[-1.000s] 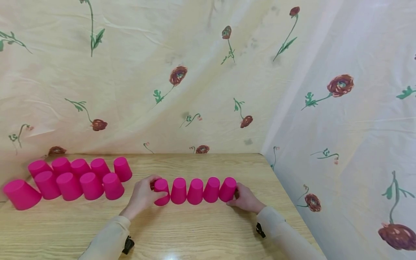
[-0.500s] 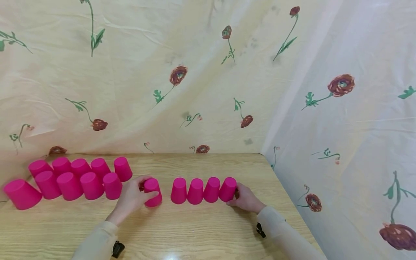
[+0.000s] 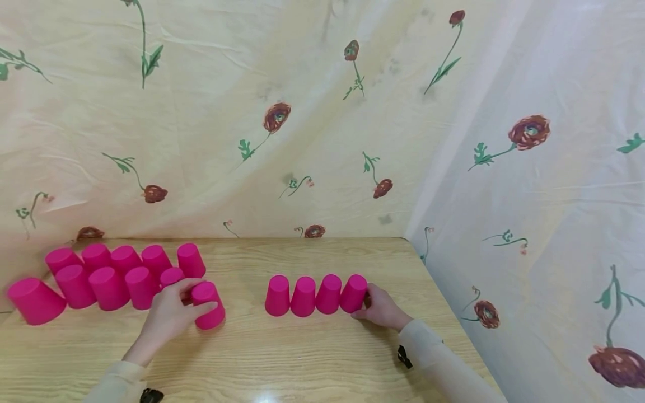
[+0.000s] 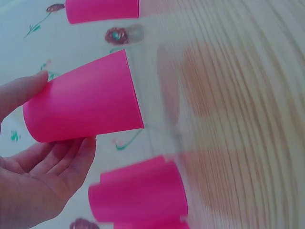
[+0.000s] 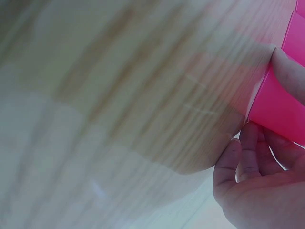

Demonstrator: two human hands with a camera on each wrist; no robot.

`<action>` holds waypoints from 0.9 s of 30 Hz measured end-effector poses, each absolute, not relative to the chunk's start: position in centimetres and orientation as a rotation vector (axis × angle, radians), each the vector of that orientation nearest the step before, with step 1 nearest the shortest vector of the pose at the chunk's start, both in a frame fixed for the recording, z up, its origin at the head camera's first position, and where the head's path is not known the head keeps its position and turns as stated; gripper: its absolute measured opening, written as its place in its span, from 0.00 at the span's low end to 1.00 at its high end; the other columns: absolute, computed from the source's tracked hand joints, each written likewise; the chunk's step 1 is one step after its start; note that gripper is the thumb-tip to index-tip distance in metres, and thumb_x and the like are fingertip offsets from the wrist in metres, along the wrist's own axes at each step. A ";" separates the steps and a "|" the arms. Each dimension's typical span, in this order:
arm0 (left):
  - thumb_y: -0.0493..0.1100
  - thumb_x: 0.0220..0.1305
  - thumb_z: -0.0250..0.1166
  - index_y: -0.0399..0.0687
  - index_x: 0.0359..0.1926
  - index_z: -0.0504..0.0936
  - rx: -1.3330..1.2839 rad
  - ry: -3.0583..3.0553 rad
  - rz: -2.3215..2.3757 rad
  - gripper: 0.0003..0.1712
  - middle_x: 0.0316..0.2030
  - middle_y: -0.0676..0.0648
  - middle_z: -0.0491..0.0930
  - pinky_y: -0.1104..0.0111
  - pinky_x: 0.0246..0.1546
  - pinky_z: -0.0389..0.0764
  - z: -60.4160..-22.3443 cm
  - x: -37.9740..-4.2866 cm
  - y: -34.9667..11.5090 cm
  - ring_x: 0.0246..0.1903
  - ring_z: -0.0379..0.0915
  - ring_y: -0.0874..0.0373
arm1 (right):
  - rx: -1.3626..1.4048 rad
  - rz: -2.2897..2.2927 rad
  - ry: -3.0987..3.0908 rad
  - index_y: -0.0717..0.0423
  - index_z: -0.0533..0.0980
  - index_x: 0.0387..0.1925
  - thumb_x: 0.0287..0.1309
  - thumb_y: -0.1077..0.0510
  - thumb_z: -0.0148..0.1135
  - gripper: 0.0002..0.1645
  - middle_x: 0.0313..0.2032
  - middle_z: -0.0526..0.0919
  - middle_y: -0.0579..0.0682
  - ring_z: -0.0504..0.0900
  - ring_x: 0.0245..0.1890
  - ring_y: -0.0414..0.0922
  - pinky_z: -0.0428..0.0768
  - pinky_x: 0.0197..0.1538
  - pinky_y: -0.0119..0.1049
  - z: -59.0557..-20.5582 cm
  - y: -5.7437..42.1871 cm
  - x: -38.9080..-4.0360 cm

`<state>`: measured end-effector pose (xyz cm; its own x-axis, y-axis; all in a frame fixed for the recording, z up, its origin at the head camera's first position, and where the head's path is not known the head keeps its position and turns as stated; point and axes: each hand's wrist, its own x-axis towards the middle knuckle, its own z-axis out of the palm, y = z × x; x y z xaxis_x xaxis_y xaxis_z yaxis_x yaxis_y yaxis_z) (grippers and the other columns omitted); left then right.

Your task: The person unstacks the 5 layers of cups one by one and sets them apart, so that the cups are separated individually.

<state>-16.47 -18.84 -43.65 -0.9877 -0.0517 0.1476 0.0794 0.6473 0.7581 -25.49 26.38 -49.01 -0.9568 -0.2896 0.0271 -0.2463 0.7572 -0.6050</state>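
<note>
My left hand (image 3: 171,314) grips an upside-down pink cup (image 3: 208,308), thumb on one side and fingers on the other. In the left wrist view the held cup (image 4: 86,100) shows a gap between its rim and the tabletop. In the head view it stands apart from a short row of matching cups (image 3: 304,296) at the middle. My right hand (image 3: 384,308) holds the cup at the right end (image 3: 354,293) of that row. The right wrist view shows thumb and fingers on either side of this cup (image 5: 276,109), its rim at the table.
Two rows of upside-down pink cups (image 3: 108,288) fill the left of the wooden table (image 3: 302,358). One of them, a near cup (image 3: 172,275), is partly hidden by my left hand. Floral cloth (image 3: 312,140) hangs behind the table and along its right side.
My left hand has drawn the leftmost cup of the middle row away to the left and slightly nearer, towards the left group. The right hand and its cup have stayed put.
</note>
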 end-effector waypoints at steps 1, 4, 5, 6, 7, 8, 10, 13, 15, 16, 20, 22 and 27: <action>0.55 0.49 0.75 0.39 0.58 0.75 -0.018 -2.718 -1.247 0.39 0.47 0.40 0.78 0.58 0.38 0.79 -43.6 -16.2 -19.2 0.42 0.75 0.47 | -0.447 -0.976 2.881 0.60 0.71 0.47 0.41 0.60 0.78 0.31 0.35 0.75 0.46 0.71 0.34 0.46 0.74 0.42 0.41 -49.0 26.4 -25.5; 0.56 0.49 0.75 0.38 0.58 0.75 -0.003 -2.744 -1.226 0.40 0.46 0.40 0.79 0.58 0.37 0.79 -43.4 -15.5 -20.3 0.41 0.75 0.47 | -0.455 -0.981 2.882 0.61 0.71 0.47 0.41 0.60 0.78 0.31 0.35 0.75 0.47 0.71 0.34 0.46 0.74 0.41 0.41 -49.0 26.3 -25.5; 0.57 0.48 0.75 0.38 0.58 0.75 0.006 -2.751 -1.228 0.40 0.46 0.40 0.79 0.58 0.37 0.79 -43.4 -15.3 -20.7 0.42 0.75 0.47 | -0.455 -0.983 2.882 0.61 0.71 0.47 0.41 0.60 0.78 0.31 0.35 0.75 0.47 0.71 0.34 0.46 0.74 0.41 0.41 -49.0 26.3 -25.5; 0.58 0.48 0.75 0.38 0.58 0.75 0.016 -2.758 -1.231 0.41 0.46 0.39 0.79 0.58 0.37 0.80 -43.3 -15.1 -21.2 0.42 0.75 0.46 | -0.456 -0.983 2.882 0.61 0.71 0.47 0.41 0.60 0.78 0.32 0.35 0.75 0.47 0.71 0.34 0.46 0.74 0.41 0.41 -49.0 26.3 -25.5; 0.58 0.48 0.74 0.38 0.58 0.75 0.026 -2.765 -1.235 0.42 0.46 0.39 0.79 0.59 0.37 0.80 -43.3 -15.0 -21.6 0.42 0.75 0.46 | -0.456 -0.983 2.884 0.61 0.71 0.47 0.41 0.60 0.78 0.32 0.36 0.75 0.47 0.72 0.34 0.46 0.74 0.41 0.41 -49.0 26.3 -25.5; 0.59 0.48 0.74 0.38 0.58 0.75 0.036 -2.771 -1.234 0.43 0.46 0.39 0.79 0.59 0.36 0.80 -43.3 -14.8 -22.0 0.42 0.75 0.46 | -0.455 -0.985 2.883 0.61 0.71 0.47 0.40 0.60 0.79 0.32 0.36 0.76 0.47 0.72 0.34 0.46 0.75 0.41 0.41 -49.0 26.3 -25.5; 0.60 0.47 0.74 0.37 0.59 0.74 0.051 -2.791 -1.216 0.44 0.46 0.38 0.79 0.60 0.35 0.80 -43.2 -14.4 -22.8 0.42 0.75 0.45 | -0.451 -0.981 2.882 0.60 0.71 0.47 0.41 0.60 0.78 0.32 0.36 0.76 0.47 0.72 0.34 0.45 0.75 0.41 0.41 -49.1 26.3 -25.4; 0.62 0.47 0.74 0.37 0.58 0.74 0.072 -2.817 -1.186 0.45 0.47 0.38 0.78 0.61 0.33 0.79 -43.0 -13.8 -24.1 0.42 0.74 0.45 | -0.455 -0.975 2.885 0.60 0.71 0.47 0.41 0.60 0.78 0.32 0.36 0.76 0.47 0.72 0.34 0.45 0.75 0.41 0.41 -49.1 26.4 -25.4; 0.62 0.47 0.74 0.36 0.58 0.73 0.076 -2.831 -1.190 0.45 0.47 0.37 0.78 0.62 0.33 0.79 -42.9 -13.4 -25.0 0.42 0.74 0.45 | -0.459 -0.973 2.885 0.60 0.71 0.47 0.41 0.60 0.78 0.32 0.36 0.75 0.46 0.72 0.34 0.45 0.75 0.41 0.41 -49.1 26.4 -25.4; 0.61 0.47 0.74 0.36 0.58 0.73 0.078 -2.833 -1.191 0.45 0.46 0.38 0.78 0.63 0.32 0.79 -42.8 -13.2 -25.5 0.41 0.74 0.45 | -0.465 -0.975 2.885 0.61 0.71 0.47 0.41 0.60 0.78 0.32 0.36 0.75 0.46 0.71 0.34 0.45 0.74 0.41 0.41 -49.2 26.4 -25.4; 0.62 0.46 0.73 0.33 0.59 0.72 0.133 -2.855 -1.200 0.48 0.46 0.36 0.78 0.62 0.31 0.81 -42.6 -12.3 -27.5 0.40 0.74 0.45 | -0.462 -0.974 2.886 0.60 0.72 0.46 0.41 0.59 0.78 0.31 0.35 0.75 0.46 0.71 0.33 0.45 0.74 0.41 0.41 -49.2 26.3 -25.4; 0.64 0.45 0.73 0.32 0.59 0.71 0.183 -2.865 -1.194 0.50 0.46 0.35 0.78 0.61 0.31 0.81 -42.7 -12.1 -28.6 0.40 0.74 0.45 | -0.440 -0.979 2.883 0.60 0.72 0.47 0.41 0.59 0.78 0.31 0.35 0.75 0.46 0.71 0.34 0.45 0.74 0.41 0.41 -49.1 26.2 -25.4; 0.67 0.44 0.72 0.30 0.59 0.69 0.311 -2.893 -1.139 0.53 0.45 0.30 0.77 0.55 0.33 0.81 -43.1 -11.7 -30.9 0.39 0.73 0.42 | -0.377 -0.994 2.875 0.59 0.71 0.47 0.41 0.60 0.78 0.31 0.36 0.75 0.46 0.72 0.35 0.46 0.75 0.42 0.40 -49.0 26.1 -25.4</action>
<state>-11.71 -30.89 -43.10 -0.9801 -0.1906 -0.0563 -0.1778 0.7146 0.6765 -25.40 26.12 -48.99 -0.9668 -0.2554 0.0082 -0.2060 0.7598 -0.6167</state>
